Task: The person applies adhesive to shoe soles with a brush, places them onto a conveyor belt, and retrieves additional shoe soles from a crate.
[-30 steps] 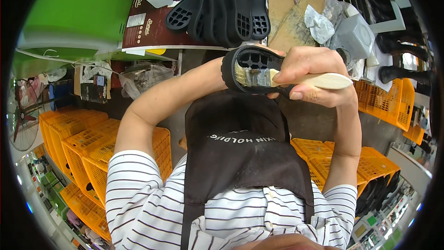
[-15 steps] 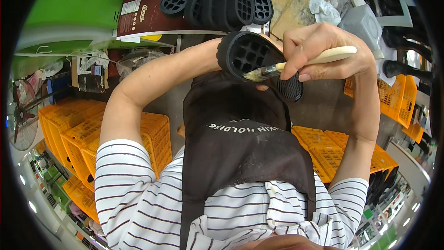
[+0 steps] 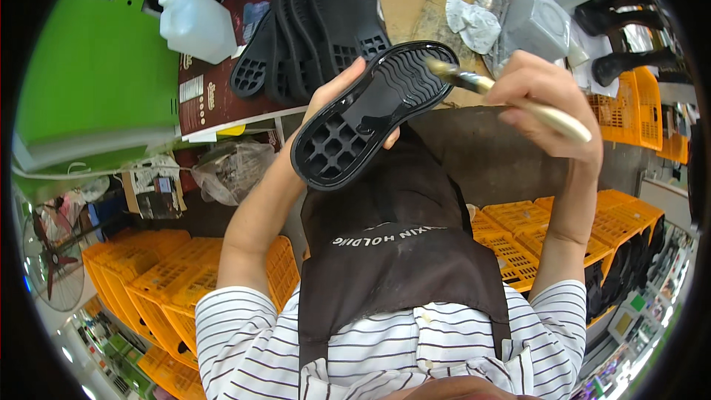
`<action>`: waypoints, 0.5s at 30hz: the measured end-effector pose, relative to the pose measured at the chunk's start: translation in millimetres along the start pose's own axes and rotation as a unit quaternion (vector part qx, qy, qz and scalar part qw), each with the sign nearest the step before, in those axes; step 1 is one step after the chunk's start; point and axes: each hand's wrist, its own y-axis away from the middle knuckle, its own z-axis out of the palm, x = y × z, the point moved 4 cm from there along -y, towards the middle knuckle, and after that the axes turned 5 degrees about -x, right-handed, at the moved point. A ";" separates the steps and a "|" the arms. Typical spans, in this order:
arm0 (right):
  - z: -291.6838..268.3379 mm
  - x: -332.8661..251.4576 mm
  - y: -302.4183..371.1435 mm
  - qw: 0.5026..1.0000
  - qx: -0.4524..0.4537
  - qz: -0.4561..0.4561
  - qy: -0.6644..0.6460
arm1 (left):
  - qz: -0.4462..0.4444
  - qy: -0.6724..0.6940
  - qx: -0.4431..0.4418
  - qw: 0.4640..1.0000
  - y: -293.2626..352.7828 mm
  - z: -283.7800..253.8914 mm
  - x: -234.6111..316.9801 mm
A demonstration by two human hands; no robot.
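Note:
My left hand is closed round the middle of a black shoe sole, mostly from behind, with a thumb or finger showing at each edge. The sole's inner side faces up, with a honeycomb heel toward me and wavy ridges at the far toe end. A wet-looking gloss runs along its rim. In my right hand is a brush with a pale handle and a metal collar. Its bristles are over the ridged toe part; whether they touch it I cannot tell.
Several more black soles lie side by side on the bench beyond. Left of them stands a translucent white jug. Crumpled white paper and a grey plastic-wrapped block lie at the right. Orange crates stand on both sides of me.
The sole has turned from steeply tilted to facing up, its toe now pointing away to the right. The brush has moved from near the heel honeycomb to the toe end.

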 end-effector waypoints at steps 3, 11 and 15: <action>27.6 -7.9 -9.1 0.998 -0.011 -0.038 -0.039 | -0.028 -0.013 0.007 1.000 0.2 3.7 -8.8; 26.9 33.0 -3.9 0.999 0.034 0.007 -0.018 | -0.038 -0.045 0.044 0.997 5.3 6.5 -17.4; 23.0 45.3 12.2 0.992 0.065 0.096 0.049 | -0.022 -0.068 0.013 0.997 2.5 1.4 -15.9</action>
